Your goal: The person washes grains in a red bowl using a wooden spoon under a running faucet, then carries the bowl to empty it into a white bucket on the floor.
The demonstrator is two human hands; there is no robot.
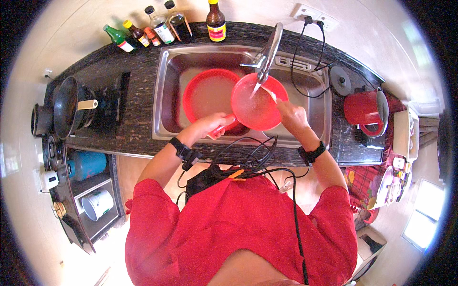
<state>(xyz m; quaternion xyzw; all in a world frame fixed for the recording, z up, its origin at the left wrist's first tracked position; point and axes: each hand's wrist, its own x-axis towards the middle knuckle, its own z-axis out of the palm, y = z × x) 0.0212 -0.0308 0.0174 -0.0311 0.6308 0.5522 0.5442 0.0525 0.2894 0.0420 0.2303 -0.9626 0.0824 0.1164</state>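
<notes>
My left hand grips the handle of a red plastic dipper, which is raised over the divider between the two sink bowls. Water runs from the chrome faucet into the dipper. At the dipper's right side, my right hand has its fingers at the rim, near a pale, narrow thing reaching inside; what it is, and whether the fingers hold it, cannot be made out. A round red basin sits in the left bowl of the steel sink, partly behind the dipper.
Sauce bottles line the back of the counter. Dark pans stand at the left on the cooktop. A red electric kettle and a round lid are at the right. Black cables hang between my forearms, near the counter's front edge.
</notes>
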